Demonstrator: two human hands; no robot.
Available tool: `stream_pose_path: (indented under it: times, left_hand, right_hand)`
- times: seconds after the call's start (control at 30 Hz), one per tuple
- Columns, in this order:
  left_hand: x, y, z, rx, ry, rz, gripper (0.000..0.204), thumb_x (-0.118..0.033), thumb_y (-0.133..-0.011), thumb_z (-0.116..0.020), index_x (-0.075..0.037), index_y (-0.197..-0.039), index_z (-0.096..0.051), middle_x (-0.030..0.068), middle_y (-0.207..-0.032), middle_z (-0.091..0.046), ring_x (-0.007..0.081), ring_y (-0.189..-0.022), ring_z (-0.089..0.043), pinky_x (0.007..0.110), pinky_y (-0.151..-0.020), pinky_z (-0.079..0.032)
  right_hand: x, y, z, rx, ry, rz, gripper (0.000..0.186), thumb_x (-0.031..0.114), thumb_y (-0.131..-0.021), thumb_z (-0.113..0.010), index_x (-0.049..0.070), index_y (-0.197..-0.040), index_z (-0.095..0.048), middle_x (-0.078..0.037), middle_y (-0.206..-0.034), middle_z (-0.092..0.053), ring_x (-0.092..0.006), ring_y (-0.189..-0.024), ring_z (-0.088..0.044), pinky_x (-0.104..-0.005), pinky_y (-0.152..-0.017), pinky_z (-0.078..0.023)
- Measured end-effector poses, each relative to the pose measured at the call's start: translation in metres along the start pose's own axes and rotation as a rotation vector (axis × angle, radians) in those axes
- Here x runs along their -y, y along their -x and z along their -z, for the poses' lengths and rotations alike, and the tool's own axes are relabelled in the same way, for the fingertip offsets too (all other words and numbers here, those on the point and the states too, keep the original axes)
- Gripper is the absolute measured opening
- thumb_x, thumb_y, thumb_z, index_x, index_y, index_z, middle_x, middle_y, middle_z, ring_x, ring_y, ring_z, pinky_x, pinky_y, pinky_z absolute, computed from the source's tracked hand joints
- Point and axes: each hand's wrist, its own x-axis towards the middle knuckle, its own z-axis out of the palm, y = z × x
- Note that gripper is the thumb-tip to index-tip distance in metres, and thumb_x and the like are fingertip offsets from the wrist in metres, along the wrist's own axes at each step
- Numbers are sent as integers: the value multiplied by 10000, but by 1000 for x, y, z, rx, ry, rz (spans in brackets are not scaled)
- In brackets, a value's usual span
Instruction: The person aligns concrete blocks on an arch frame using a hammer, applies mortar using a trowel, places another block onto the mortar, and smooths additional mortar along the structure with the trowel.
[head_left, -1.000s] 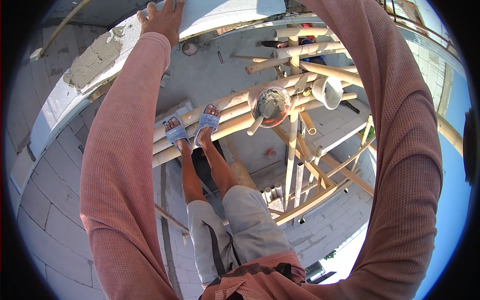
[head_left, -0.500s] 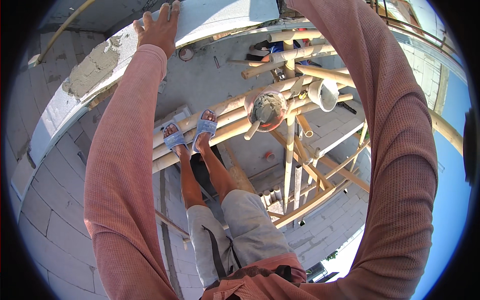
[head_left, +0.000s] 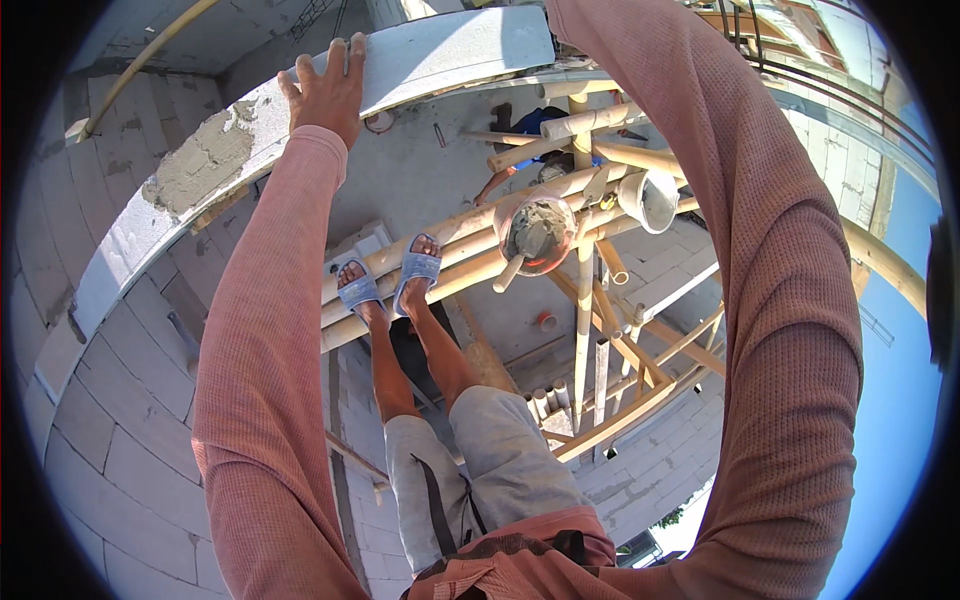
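Note:
My left hand (head_left: 330,92) rests on the light block (head_left: 455,52) at the top of the wall, its fingers spread over the upper edge and holding nothing. A patch of grey mortar (head_left: 205,160) covers part of the block course to the left of this hand. My right arm (head_left: 770,230) reaches up along the right side, and its hand lies beyond the upper rim, out of sight. Below, a bucket of mortar (head_left: 537,215) with a trowel (head_left: 522,250) in it sits by the bamboo poles. Beside it is a second, pale bucket (head_left: 655,200).
My sandalled feet (head_left: 390,275) stand on bamboo poles (head_left: 445,280) high above a concrete floor (head_left: 420,180). Another person (head_left: 530,125) in blue is down below, partly behind the poles. Steel bars (head_left: 830,90) run at the upper right. Block walls (head_left: 130,420) rise at the left.
The whole view has shifted slightly, with the wall and my feet lower and further right. My left hand stays on the block. The person below shows more of an outstretched arm.

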Motion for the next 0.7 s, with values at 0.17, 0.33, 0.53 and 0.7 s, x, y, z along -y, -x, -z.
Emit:
stream_pose_path:
  times: [0.17,0.33,0.53,0.7]
  left_hand:
    - [4,-5,-10,-38,-96,-18,1075,-224,-756,-838,-233,-1580,-148,32,-1546,-291,391,-1329,-390,629,-1107,-375]
    - [0,0,7,41,-57,-22,907,-82,-862,-704,-207,-1582,-167,50,-1549,-289,402,-1384,-341,641,-1155,-307]
    - [2,1,7,0,-21,-33,914,-63,-842,-704,-178,-1582,-180,68,-1539,-303,410,-1380,-332,654,-1153,-279]
    - [-12,-3,10,35,0,-46,973,-81,-794,-748,-170,-1583,-186,71,-1539,-305,411,-1381,-327,655,-1159,-252]
  right_hand:
    - [5,2,9,-76,-93,-39,255,259,-870,-589,63,-949,-731,-180,-971,-718,-337,-936,-691,-452,-834,-525]
    - [38,79,35,-409,-558,-235,305,268,-926,-569,-14,-982,-670,-238,-862,-681,-392,-772,-676,-470,-722,-529]
    - [131,263,23,-283,-1432,-610,406,390,-915,-726,8,-892,-593,-57,-555,-521,-187,-478,-537,-333,-494,-424]
    - [224,437,-46,350,-1466,-1011,542,535,-908,-667,-3,-967,-702,-126,-612,-576,-181,-571,-550,-379,-571,-450]
